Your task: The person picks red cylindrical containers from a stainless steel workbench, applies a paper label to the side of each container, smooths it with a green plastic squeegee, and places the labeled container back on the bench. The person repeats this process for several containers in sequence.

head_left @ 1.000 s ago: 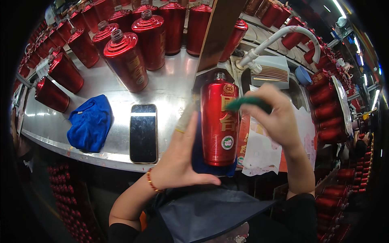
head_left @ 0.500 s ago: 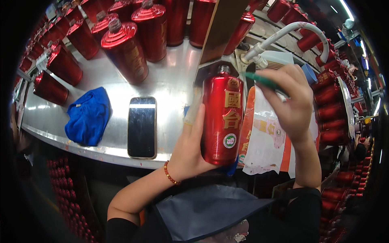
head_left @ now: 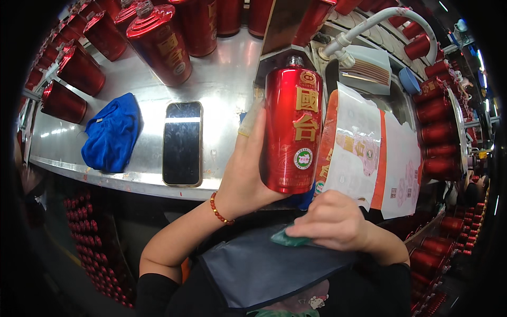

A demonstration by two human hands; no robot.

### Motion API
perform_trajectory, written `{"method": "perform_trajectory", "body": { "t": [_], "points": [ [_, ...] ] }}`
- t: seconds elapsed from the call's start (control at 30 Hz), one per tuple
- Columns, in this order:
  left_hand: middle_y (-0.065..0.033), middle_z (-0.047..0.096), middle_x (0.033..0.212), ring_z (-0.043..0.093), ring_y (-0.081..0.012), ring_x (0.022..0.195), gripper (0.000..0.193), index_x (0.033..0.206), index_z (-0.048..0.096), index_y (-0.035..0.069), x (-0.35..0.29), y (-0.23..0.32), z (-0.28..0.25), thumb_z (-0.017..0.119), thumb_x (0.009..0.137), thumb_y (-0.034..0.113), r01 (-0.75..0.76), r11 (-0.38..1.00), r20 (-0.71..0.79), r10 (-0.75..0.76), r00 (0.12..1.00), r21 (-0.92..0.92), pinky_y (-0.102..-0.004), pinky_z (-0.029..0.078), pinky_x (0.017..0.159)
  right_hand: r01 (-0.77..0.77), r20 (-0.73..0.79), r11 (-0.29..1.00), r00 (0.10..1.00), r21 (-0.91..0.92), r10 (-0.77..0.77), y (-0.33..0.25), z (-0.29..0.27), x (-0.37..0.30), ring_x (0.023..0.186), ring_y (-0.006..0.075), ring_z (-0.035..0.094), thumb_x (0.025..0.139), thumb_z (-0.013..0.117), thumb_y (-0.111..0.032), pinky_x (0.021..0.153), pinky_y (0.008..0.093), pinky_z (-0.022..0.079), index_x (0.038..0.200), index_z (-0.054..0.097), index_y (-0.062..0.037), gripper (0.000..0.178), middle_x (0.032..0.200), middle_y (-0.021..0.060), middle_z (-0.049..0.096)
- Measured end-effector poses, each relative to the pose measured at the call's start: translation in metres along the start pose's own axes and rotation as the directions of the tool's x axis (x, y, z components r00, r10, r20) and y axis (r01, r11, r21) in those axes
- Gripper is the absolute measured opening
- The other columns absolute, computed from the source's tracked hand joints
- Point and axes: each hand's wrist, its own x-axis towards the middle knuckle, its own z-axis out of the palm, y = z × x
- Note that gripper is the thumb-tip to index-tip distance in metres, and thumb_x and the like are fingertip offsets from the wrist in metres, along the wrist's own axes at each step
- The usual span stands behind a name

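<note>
A glossy red bottle point(head_left: 289, 132) with raised gold characters and a round white-and-green label stands almost upright before me. My left hand point(head_left: 240, 169) is closed around its left side and base, with a pale yellow wrap on one finger. Below and to the right of the bottle, my right hand point(head_left: 332, 222) pinches a thin green piece point(head_left: 288, 238), like a small scraper, against or just over my dark apron point(head_left: 237, 269). Blur hides the exact shape of the green piece. To the right of the bottle lie printed label sheets point(head_left: 401, 164) in white and orange.
On the metal table point(head_left: 222, 79) lie a blue cloth point(head_left: 112, 134) and a phone point(head_left: 182, 142). Several red bottles point(head_left: 158, 45) stand at the back. A curved white pipe point(head_left: 369, 26) and a small blue cup point(head_left: 408, 80) are at the far right.
My right hand has come down and left from beside the bottle's neck to the apron, carrying the green piece. The bottle remains in my left hand; the view has shifted a little.
</note>
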Motion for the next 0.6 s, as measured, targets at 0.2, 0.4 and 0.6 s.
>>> {"method": "perform_trajectory", "body": {
  "t": [0.2, 0.4, 0.6],
  "points": [
    [-0.0326, 0.026, 0.161, 0.034, -0.0489, 0.145, 0.136, 0.16, 0.011, -0.007, 0.006, 0.003, -0.007, 0.097, 0.064, 0.035, -0.079, 0.99, 0.055, 0.073, 0.996, 0.113, -0.0496, 0.031, 0.12, -0.002, -0.261, 1.0, 0.965, 0.021, 0.008, 0.026, -0.012, -0.006, 0.09, 0.025, 0.069, 0.069, 0.079, 0.003, 0.081, 0.0395, 0.054, 0.107, 0.078, -0.008, 0.039, 0.1, 0.0081, 0.074],
    [-0.0297, 0.019, 0.164, 0.025, -0.0487, 0.15, 0.128, 0.161, 0.021, 0.001, -0.002, 0.035, -0.009, 0.097, 0.064, 0.031, -0.128, 0.915, 0.168, 0.067, 0.983, 0.383, -0.0518, 0.029, 0.121, -0.576, -0.212, 0.66, 0.654, 0.482, 0.726, 0.014, -0.044, -0.032, 0.098, 0.0106, 0.067, 0.087, 0.081, -0.012, 0.085, 0.0283, 0.055, 0.126, 0.068, -0.005, 0.042, 0.107, 0.0077, 0.073],
    [-0.0251, 0.024, 0.165, 0.031, -0.0446, 0.149, 0.128, 0.161, 0.023, 0.001, -0.002, 0.022, -0.005, 0.097, 0.063, 0.034, -0.091, 0.91, 0.133, 0.04, 0.99, 0.405, -0.0487, 0.032, 0.12, -0.523, -0.491, 0.559, 0.278, 0.644, 0.826, 0.091, -0.139, -0.17, 0.074, 0.0075, 0.062, 0.108, 0.055, -0.035, 0.069, 0.0248, 0.052, 0.099, 0.072, -0.0028, 0.037, 0.082, -0.0006, 0.066]
  ]
}}
